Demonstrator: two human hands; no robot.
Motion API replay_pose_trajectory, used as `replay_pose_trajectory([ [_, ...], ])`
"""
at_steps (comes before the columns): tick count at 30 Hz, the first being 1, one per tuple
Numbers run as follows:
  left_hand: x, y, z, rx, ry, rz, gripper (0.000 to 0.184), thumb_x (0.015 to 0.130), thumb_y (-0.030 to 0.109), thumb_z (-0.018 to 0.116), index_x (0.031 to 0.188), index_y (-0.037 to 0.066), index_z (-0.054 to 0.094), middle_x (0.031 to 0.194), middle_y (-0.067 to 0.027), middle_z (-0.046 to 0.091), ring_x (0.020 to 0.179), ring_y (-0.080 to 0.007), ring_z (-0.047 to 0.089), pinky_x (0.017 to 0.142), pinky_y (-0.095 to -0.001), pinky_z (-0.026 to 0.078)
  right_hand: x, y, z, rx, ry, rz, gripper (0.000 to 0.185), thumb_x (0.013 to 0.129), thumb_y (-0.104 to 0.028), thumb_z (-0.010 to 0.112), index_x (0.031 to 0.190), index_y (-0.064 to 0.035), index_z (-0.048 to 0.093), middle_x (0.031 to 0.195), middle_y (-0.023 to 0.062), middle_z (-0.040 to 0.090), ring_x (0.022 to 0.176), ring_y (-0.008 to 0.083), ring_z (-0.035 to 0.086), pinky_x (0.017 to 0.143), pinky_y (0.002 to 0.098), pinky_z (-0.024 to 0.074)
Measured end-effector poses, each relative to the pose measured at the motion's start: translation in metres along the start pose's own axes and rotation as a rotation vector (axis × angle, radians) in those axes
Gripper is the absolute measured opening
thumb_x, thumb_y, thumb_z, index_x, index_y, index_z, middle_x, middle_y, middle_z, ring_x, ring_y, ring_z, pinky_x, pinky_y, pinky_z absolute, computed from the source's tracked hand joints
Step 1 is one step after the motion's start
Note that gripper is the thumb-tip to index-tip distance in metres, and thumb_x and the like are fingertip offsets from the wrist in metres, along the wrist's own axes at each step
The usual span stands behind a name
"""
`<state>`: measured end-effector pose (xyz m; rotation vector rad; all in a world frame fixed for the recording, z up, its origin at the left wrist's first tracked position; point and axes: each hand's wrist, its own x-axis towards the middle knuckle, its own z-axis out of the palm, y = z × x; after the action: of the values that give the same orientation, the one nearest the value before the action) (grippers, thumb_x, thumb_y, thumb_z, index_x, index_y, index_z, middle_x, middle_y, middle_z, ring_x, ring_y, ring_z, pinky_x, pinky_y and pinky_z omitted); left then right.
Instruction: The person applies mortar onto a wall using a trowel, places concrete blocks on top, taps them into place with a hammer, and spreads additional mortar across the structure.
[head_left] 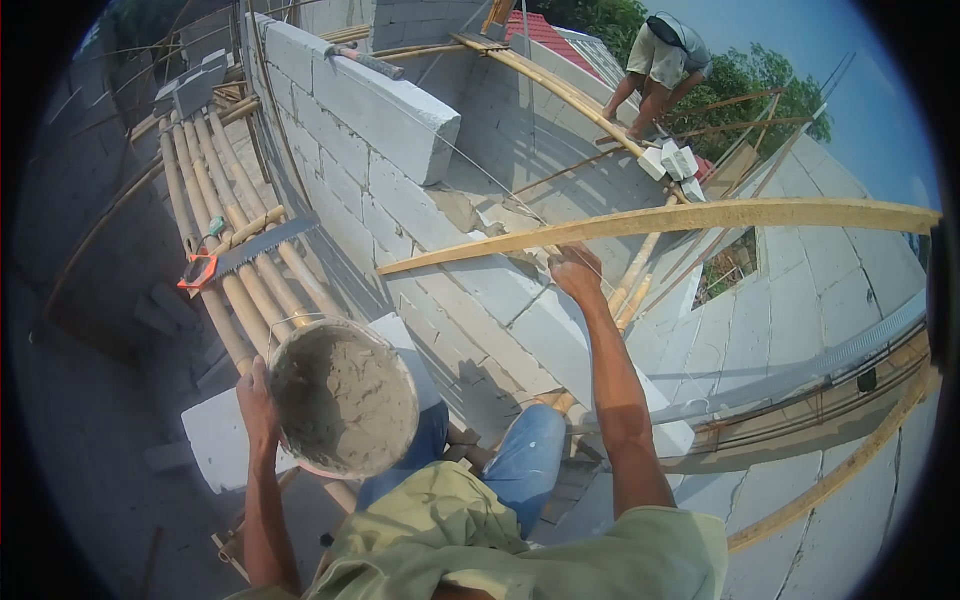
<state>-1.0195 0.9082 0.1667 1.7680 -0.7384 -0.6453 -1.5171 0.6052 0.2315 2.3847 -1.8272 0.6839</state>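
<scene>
My left hand [258, 405] grips the side of a round bucket [330, 468], which is tilted and filled with grey mortar [345, 395]. My right hand [577, 270] is closed over the top of the white block wall [470, 285]. What it holds is largely hidden behind the hand and a long wooden batten [650, 225]. Wet mortar [460, 210] lies on the wall course beside that hand, below the end of a large upper block [370, 105]. A thin string line runs past the right hand.
A handsaw [265, 248] with an orange handle rests on bamboo poles [240, 300] at the left. Loose white blocks [225, 440] lie near the bucket. Another person [665, 65] crouches on the far wall. A metal strip [800, 365] crosses on the right.
</scene>
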Motion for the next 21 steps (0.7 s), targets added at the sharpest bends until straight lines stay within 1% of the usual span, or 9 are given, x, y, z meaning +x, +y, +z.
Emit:
replay_pose_trajectory([
  [2, 0.003, -0.006, -0.001, 0.008, 0.001, -0.015, 0.053, 0.109, 0.045, 0.049, 0.075, 0.004, 0.049, 0.07, 0.0021, 0.043, 0.067, -0.0106, 0.038, 0.061, -0.0343, 0.033, 0.04, 0.004, 0.019, -0.157, -0.095, -0.106, 0.04, 0.092, -0.025, 0.065, 0.132, -0.0179, 0.067, 0.125, 0.0119, 0.067, 0.112, 0.0371, 0.067, 0.094, 0.0493, 0.0538],
  [5, 0.002, -0.008, 0.002, -0.053, 0.01, -0.012, 0.054, 0.108, 0.045, 0.049, 0.074, 0.004, 0.049, 0.069, 0.0024, 0.043, 0.067, -0.0106, 0.038, 0.061, -0.0342, 0.033, 0.073, 0.001, 0.04, -0.078, 0.001, -0.333, 0.035, 0.095, -0.022, 0.061, 0.129, -0.0178, 0.068, 0.123, 0.0126, 0.067, 0.112, 0.0373, 0.067, 0.093, 0.0498, 0.0538],
  [9, 0.004, -0.005, 0.0, -0.014, -0.001, -0.031, 0.053, 0.109, 0.044, 0.05, 0.075, 0.003, 0.051, 0.07, 0.0027, 0.044, 0.067, -0.0099, 0.038, 0.061, -0.0335, 0.033, 0.077, -0.014, 0.023, -0.305, -0.233, -0.294, 0.033, 0.096, -0.02, 0.059, 0.128, -0.0189, 0.068, 0.12, 0.0137, 0.068, 0.109, 0.0381, 0.068, 0.092, 0.0504, 0.053],
  [11, 0.003, -0.007, 0.001, -0.038, -0.014, -0.053, 0.052, 0.109, 0.043, 0.05, 0.075, 0.003, 0.051, 0.07, 0.0029, 0.045, 0.067, -0.0094, 0.039, 0.061, -0.0332, 0.033, 0.054, -0.011, 0.008, -0.369, -0.031, -0.42, 0.031, 0.095, -0.016, 0.062, 0.124, -0.0177, 0.07, 0.114, 0.015, 0.071, 0.105, 0.0377, 0.069, 0.088, 0.0499, 0.0539],
  [12, 0.002, -0.003, 0.005, -0.097, -0.008, -0.044, 0.051, 0.11, 0.042, 0.049, 0.077, 0.003, 0.052, 0.071, 0.0029, 0.046, 0.067, -0.0091, 0.039, 0.061, -0.0327, 0.034, 0.045, -0.01, 0.0, -0.371, -0.039, -0.419, 0.031, 0.095, -0.016, 0.062, 0.124, -0.0177, 0.07, 0.114, 0.015, 0.071, 0.105, 0.0377, 0.069, 0.088, 0.0499, 0.0539],
  [14, -0.001, -0.002, 0.005, -0.153, -0.015, -0.039, 0.05, 0.11, 0.041, 0.049, 0.078, 0.003, 0.053, 0.072, 0.0029, 0.047, 0.068, -0.0087, 0.04, 0.061, -0.0323, 0.035, 0.023, -0.011, -0.021, -0.158, -0.16, -0.083, 0.04, 0.085, -0.01, 0.063, 0.123, -0.0159, 0.073, 0.125, 0.0169, 0.068, 0.101, 0.0375, 0.07, 0.087, 0.0501, 0.0541],
  [15, 0.001, -0.004, 0.002, -0.131, -0.028, -0.044, 0.05, 0.111, 0.04, 0.048, 0.079, 0.002, 0.054, 0.072, 0.0027, 0.048, 0.068, -0.0087, 0.04, 0.062, -0.032, 0.035, 0.009, -0.005, -0.028, -0.162, -0.162, -0.072, 0.04, 0.085, -0.01, 0.063, 0.123, -0.0159, 0.073, 0.125, 0.0169, 0.068, 0.101, 0.0375, 0.07, 0.087, 0.0501, 0.0541],
  [17, 0.001, 0.001, 0.003, -0.107, -0.056, -0.041, 0.05, 0.111, 0.04, 0.047, 0.08, 0.002, 0.055, 0.073, 0.0026, 0.05, 0.068, -0.0086, 0.041, 0.062, -0.0317, 0.036, -0.016, 0.003, -0.041, -0.308, -0.097, -0.279, 0.038, 0.082, -0.006, 0.069, 0.12, -0.0147, 0.07, 0.108, 0.0165, 0.074, 0.101, 0.035, 0.07, 0.084, 0.0472, 0.0543],
  [21, -0.004, 0.007, 0.004, -0.067, -0.036, -0.033, 0.05, 0.112, 0.04, 0.046, 0.083, 0.001, 0.057, 0.073, 0.0026, 0.05, 0.068, -0.0094, 0.043, 0.063, -0.0317, 0.038, -0.056, 0.011, -0.05, -0.366, -0.324, -0.053, 0.045, 0.08, -0.007, 0.068, 0.124, -0.0158, 0.07, 0.111, 0.0136, 0.072, 0.101, 0.033, 0.07, 0.084, 0.0466, 0.054],
])
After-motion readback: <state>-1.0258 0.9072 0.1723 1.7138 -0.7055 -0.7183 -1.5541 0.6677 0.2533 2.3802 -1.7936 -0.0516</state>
